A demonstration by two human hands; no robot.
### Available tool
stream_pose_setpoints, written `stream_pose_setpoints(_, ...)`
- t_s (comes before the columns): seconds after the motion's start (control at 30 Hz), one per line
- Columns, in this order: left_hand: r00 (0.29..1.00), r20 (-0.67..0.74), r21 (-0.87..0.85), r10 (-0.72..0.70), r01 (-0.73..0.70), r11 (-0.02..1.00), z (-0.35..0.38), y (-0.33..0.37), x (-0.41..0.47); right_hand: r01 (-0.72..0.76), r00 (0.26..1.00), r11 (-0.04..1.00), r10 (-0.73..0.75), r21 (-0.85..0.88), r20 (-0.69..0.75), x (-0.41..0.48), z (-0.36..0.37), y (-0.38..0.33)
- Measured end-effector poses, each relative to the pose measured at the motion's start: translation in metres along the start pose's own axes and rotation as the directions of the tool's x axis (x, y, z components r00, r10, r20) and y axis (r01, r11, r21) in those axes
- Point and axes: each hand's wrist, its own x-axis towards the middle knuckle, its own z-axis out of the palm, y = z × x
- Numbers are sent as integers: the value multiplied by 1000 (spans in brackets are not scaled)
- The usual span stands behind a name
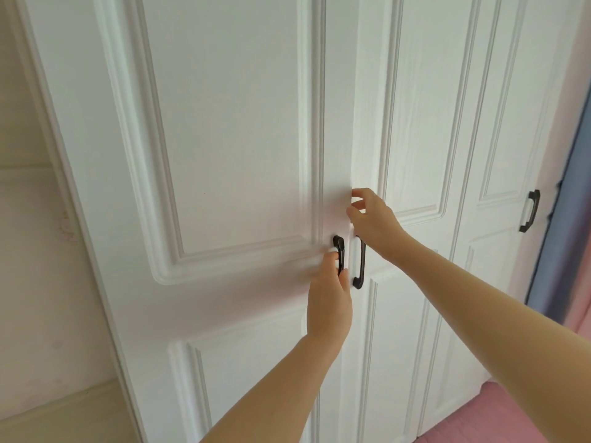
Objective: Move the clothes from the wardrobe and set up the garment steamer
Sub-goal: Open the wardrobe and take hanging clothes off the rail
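Our two bare forearms come in from five and six o'clock and reach up to the middle of the view. Our left hand (pixel 329 289) grips the dark left handle (pixel 339 251), with the fingers curled behind the bar and the thumb lying along its lower end. At one o'clock from it, our right hand (pixel 372 219) sits just above the dark right handle (pixel 360 270) and its wrist covers the top of that bar. Its fingers are bent, with the tips at the seam between the two doors. We cannot tell whether they hook the door's edge or only touch its face.

The white panelled wardrobe (pixel 224 123) fills nearly the whole view straight ahead of us. Its two middle doors meet at the seam between the handles. Farther off at three o'clock, a third door carries another dark handle (pixel 531 211). Beyond it hangs a blue curtain (pixel 572 203). A pink surface (pixel 511 417) shows at five o'clock and a beige wall (pixel 32 251) at nine o'clock.
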Motion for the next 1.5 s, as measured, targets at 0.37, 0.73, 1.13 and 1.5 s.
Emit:
stream_pose_setpoints(0.37, 999, -1, 74, 47, -47, 996, -1, 12, -24, -90, 985, 950, 40, 300, 168, -34, -25, 7)
stream_pose_setpoints(0.73, 992, 47, -1, 116, -116, 993, -31, 45, -100, -61, 997, 942, 46, 331, 55, -122, -52, -19)
stream_pose_setpoints(1.13, 994, 31, -73, 105, -102, 992, -96, 80, -198, 6, 1000, 984, -4, 181, -12, -236, -74, -83)
stream_pose_setpoints(1.5, 994, -91, -24, 64, -66, 998, -193, 91, -290, 117, 993, 991, -119, 66, 16, -339, -50, -173)
